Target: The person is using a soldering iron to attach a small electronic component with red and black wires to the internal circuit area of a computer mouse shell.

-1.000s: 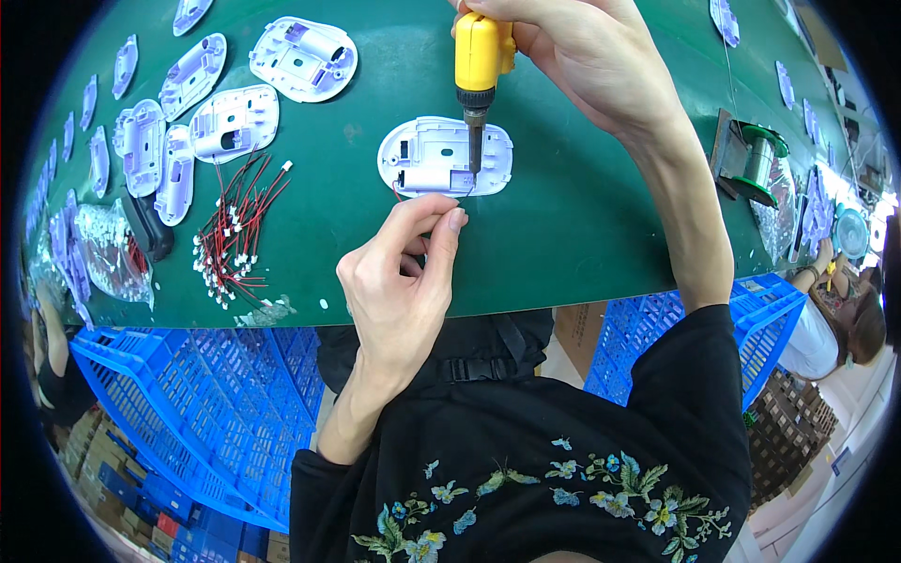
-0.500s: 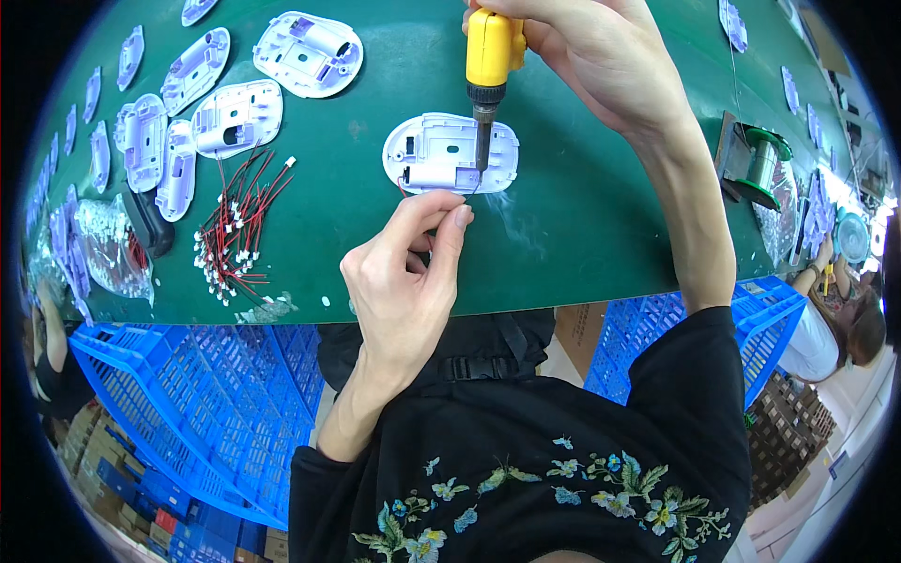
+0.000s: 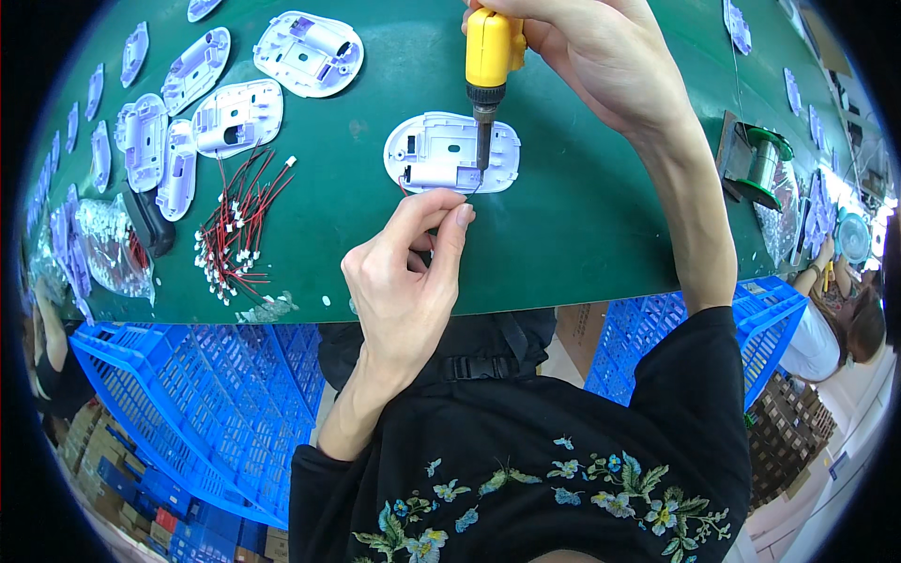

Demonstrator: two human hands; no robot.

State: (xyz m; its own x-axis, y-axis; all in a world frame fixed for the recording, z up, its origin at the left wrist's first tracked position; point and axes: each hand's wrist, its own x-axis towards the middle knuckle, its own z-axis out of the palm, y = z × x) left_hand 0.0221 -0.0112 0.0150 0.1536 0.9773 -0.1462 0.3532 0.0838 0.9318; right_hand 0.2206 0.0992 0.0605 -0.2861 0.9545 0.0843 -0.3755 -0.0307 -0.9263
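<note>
Fingers, left: from the head view I see my left hand [image 3: 399, 281] with thumb and forefinger pinched shut near the lower edge of the white oval housing [image 3: 451, 152]; they seem to grip a thin wire [image 3: 477, 187], though it is too fine for me to be sure.
Fingers, right: my right hand [image 3: 587, 56] is wrapped closed around the yellow-handled soldering iron [image 3: 492, 56], held near upright, its dark tip down on the right part of the housing.
Housing, place: it lies flat on the green counter [image 3: 582, 216], open side up, just beyond the left fingertips.
Housing, axis: its long axis runs left to right across the view; the small grey block inside sits along the near edge.
Housing, handling: I judge it a light, stiff plastic shell that could slide on the counter; its rim looks the best place to hold it, clear of the hot tip.
Wire, handling: thin and limp, best pinched close to the joint.
Iron, handling: rigid, hold the yellow grip only.
Head view, surroundings: a bundle of red and black leads [image 3: 235, 235] lies to the left, more white housings [image 3: 235, 117] beyond it, a solder spool [image 3: 760, 159] to the right, blue crates [image 3: 188, 403] below the counter edge.
</note>
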